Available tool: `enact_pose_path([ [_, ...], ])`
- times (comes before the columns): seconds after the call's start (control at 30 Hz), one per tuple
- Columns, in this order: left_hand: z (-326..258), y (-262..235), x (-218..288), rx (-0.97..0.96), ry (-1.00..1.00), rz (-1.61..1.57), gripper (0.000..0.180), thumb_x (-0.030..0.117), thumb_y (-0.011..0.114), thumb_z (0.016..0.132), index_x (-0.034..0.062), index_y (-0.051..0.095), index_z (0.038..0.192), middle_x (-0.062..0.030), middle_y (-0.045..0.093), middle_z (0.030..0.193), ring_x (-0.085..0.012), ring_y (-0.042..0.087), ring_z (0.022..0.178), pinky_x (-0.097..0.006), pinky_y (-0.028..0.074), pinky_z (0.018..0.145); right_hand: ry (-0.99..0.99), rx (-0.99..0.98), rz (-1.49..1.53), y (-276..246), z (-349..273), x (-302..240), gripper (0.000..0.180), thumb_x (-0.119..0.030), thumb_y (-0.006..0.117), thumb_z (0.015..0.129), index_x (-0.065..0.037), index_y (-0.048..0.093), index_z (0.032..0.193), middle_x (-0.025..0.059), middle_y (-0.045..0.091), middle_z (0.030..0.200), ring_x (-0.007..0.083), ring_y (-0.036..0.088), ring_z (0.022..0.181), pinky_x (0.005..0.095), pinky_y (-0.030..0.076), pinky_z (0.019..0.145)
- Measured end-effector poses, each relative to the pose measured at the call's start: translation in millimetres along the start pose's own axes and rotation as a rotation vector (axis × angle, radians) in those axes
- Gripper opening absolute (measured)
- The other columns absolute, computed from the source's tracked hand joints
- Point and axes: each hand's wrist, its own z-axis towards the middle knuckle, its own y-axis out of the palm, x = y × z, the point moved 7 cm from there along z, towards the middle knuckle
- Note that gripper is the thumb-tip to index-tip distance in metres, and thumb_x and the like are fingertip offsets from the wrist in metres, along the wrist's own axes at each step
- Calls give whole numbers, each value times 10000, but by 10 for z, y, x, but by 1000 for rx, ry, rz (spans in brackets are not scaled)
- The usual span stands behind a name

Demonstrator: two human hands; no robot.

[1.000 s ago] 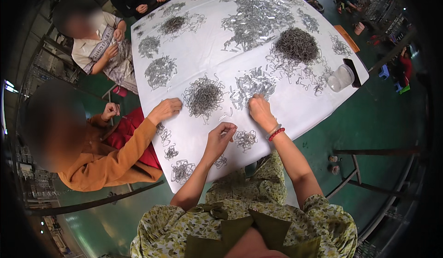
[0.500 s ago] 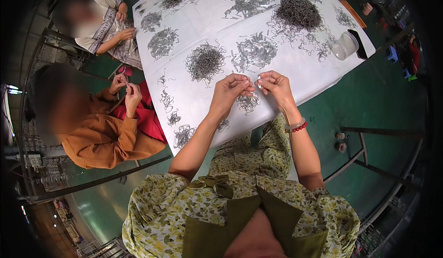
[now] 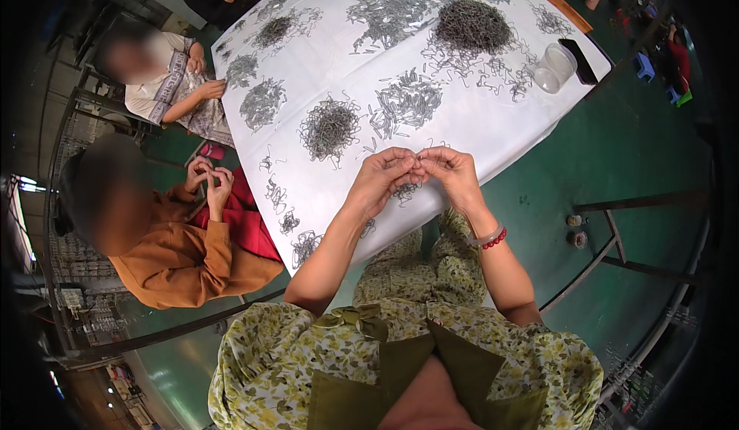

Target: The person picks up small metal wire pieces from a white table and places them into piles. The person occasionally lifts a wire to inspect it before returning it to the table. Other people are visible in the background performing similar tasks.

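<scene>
My left hand [image 3: 382, 180] and my right hand [image 3: 456, 174] meet fingertip to fingertip above the near edge of the white-covered table [image 3: 493, 143]. Both are closed in a pinch. The small shiny clear piece that showed in my right fingers a moment earlier is now mostly hidden by them. What the left fingers grip is too small to make out. Under the hands lies a small heap of bent wire hooks [image 3: 406, 192], partly covered. Just beyond are a dark heap of wire hooks [image 3: 329, 128] and a scattered pile of clear, narrow pieces [image 3: 406, 103].
Farther back stand a large hook heap [image 3: 473, 26] and a broad spread of clear pieces [image 3: 396, 6]. A clear plastic tub [image 3: 556, 68] and a flat black object [image 3: 583, 62] lie at the right edge. Co-workers, one in an orange-brown jacket [image 3: 185, 249], sit along the left.
My hands, apart before with the clear piece showing in the right fingers, have come together at the fingertips. The whole view has shifted slightly, and the heaps on the table appear farther left.
</scene>
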Motion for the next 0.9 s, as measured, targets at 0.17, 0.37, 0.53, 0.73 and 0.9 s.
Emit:
enact_pose_path([
  [0.17, -15, 25, -28, 56, 63, 167, 112, 118, 638, 886, 24, 637, 947, -48, 641, 878, -116, 589, 831, -246, 475, 746, 30, 56, 44, -75, -46, 61, 132, -9, 641, 854, 51, 646, 971, 87, 671, 787, 132, 630, 673, 246, 511, 635],
  [0.37, -71, 70, 77, 134, 225, 343, 151, 141, 659, 875, 5, 648, 942, -21, 618, 880, -81, 541, 822, -241, 436, 765, -68, 111, 8, -18, -180, 22, 149, 3, 643, 851, 65, 634, 985, 88, 665, 781, 132, 632, 672, 247, 524, 647],
  [0.53, -212, -21, 34, 230, 285, 314, 159, 138, 638, 897, -9, 626, 955, -31, 619, 920, -76, 541, 841, -231, 444, 762, -159, 124, -129, 101, -252, 9, 170, 36, 610, 864, 76, 624, 1028, 95, 656, 879, 129, 630, 717, 250, 536, 662],
  [0.73, -365, -163, -21, 356, 451, 178, 91, 66, 529, 953, -8, 557, 997, -70, 634, 966, -107, 574, 928, -255, 459, 845, -238, 93, -270, 330, -184, 56, 260, 26, 579, 890, 35, 609, 1148, 58, 642, 832, 90, 587, 683, 213, 497, 618],
  [0.9, -344, -405, 56, 416, 487, 273, 80, 61, 547, 943, -10, 561, 977, -63, 648, 941, -98, 584, 910, -248, 469, 824, -296, 96, -807, 90, 479, 110, 174, -69, 585, 891, 21, 687, 1000, 131, 622, 757, 193, 582, 626, 300, 476, 611],
])
